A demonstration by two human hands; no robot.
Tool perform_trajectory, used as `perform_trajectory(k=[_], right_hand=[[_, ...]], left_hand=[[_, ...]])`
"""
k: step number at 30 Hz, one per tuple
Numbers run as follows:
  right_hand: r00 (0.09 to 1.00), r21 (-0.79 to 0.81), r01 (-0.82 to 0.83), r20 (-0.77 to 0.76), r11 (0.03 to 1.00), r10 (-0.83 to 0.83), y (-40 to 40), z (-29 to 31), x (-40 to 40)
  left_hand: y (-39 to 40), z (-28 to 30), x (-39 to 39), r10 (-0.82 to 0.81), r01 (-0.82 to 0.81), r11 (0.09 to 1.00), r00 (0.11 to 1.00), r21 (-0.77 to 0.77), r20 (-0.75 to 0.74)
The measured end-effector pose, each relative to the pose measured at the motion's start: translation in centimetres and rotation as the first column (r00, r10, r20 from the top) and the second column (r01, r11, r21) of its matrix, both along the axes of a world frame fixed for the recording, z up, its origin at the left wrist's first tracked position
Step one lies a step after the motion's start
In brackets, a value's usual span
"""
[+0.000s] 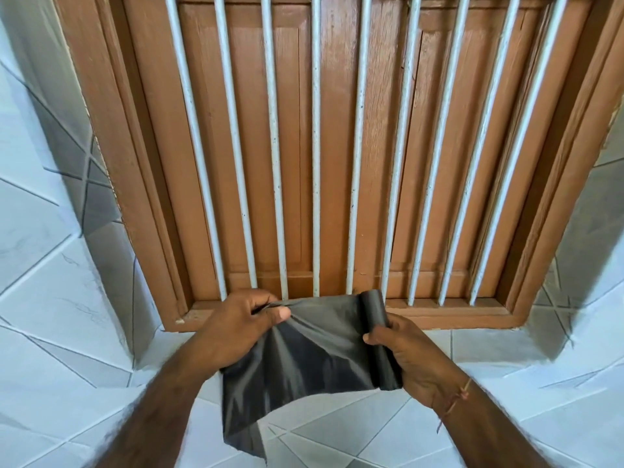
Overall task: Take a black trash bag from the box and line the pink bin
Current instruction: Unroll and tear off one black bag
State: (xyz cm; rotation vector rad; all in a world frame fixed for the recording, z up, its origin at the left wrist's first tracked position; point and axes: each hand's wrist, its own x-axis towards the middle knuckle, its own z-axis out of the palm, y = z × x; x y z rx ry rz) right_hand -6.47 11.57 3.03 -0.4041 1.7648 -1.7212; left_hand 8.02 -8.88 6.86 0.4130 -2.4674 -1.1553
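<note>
A black trash bag (304, 363) stretches between my hands, in front of the window's lower edge. My left hand (233, 329) pinches its loose upper corner between thumb and fingers. My right hand (410, 358) grips the rolled part of the bags (376, 319), which stands upright in my fist. The unrolled sheet hangs down and ends in a loose flap near the bottom of the view. Neither the box nor the pink bin is in view.
A brown wooden shuttered window (304, 163) with several white vertical bars (315, 146) fills the view ahead. White tiled wall (50, 332) surrounds it on both sides and below. A thin thread bracelet (456, 398) circles my right wrist.
</note>
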Motion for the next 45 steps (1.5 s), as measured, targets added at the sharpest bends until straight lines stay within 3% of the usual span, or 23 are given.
perform_trajectory(k=[4,8,11,13,16,22,27,30,32,35,38,40,42,45], right_hand=[[0.999,-0.1,0.005,0.044,0.995,-0.001,0.2,0.3,-0.1],[0.991,-0.064,-0.06,-0.123,0.996,0.052,-0.4,0.9,0.5],[0.961,-0.023,-0.209,-0.189,0.978,0.201,-0.7,2.2,1.3],[0.94,-0.014,-0.281,-0.207,0.96,0.272,-0.6,2.9,1.5],[0.959,-0.036,-0.227,-0.182,0.973,0.216,-0.1,3.0,0.8],[0.988,-0.121,-0.151,-0.036,0.981,0.148,1.1,1.5,0.0],[0.999,-0.079,-0.012,-0.051,0.997,0.007,1.2,1.2,0.0],[0.996,-0.056,-0.016,-0.093,0.998,0.011,1.2,1.8,0.0],[0.987,-0.053,-0.074,-0.145,0.996,0.065,1.1,2.4,0.3],[0.949,0.001,-0.204,-0.247,0.979,0.197,0.7,3.4,1.0],[0.923,0.01,-0.283,-0.268,0.959,0.275,0.2,4.0,1.4],[0.943,-0.037,-0.243,-0.241,0.969,0.228,0.3,4.1,1.1],[0.962,-0.057,-0.18,-0.217,0.982,0.164,0.5,3.8,0.5],[0.97,0.003,-0.153,-0.192,0.988,0.151,0.6,3.1,0.1]], left_hand=[[-1.6,0.4,1.0,0.051,-0.04,0.99,0.995,-0.132,0.08],[-0.6,0.0,0.5,0.027,-0.003,0.991,0.985,-0.137,0.173],[1.8,-0.1,-1.1,-0.139,0.13,0.989,0.981,0.074,0.132],[3.4,-0.7,-1.9,-0.286,0.26,0.929,0.956,0.264,0.066],[3.5,-1.5,-2.2,-0.26,0.249,0.855,0.965,0.456,-0.039],[1.8,0.4,-1.7,-0.201,0.193,0.97,0.979,0.149,0.036],[-0.3,1.3,-0.6,-0.171,0.165,0.983,0.982,0.078,0.079],[-1.0,1.1,-0.1,-0.153,0.15,0.988,0.977,0.036,0.145],[-0.7,1.0,-0.3,-0.141,0.135,0.99,0.977,0.05,0.157],[1.0,0.8,-1.4,-0.222,0.194,0.958,0.968,0.213,0.117],[2.9,0.2,-2.7,-0.309,0.292,0.885,0.951,0.363,-0.012],[3.2,-0.1,-3.1,-0.264,0.284,0.862,0.959,0.419,-0.108],[3.1,0.3,-3.0,-0.23,0.271,0.867,0.962,0.418,-0.145],[2.8,1.2,-2.6,-0.276,0.278,0.923,0.96,0.267,-0.045]])
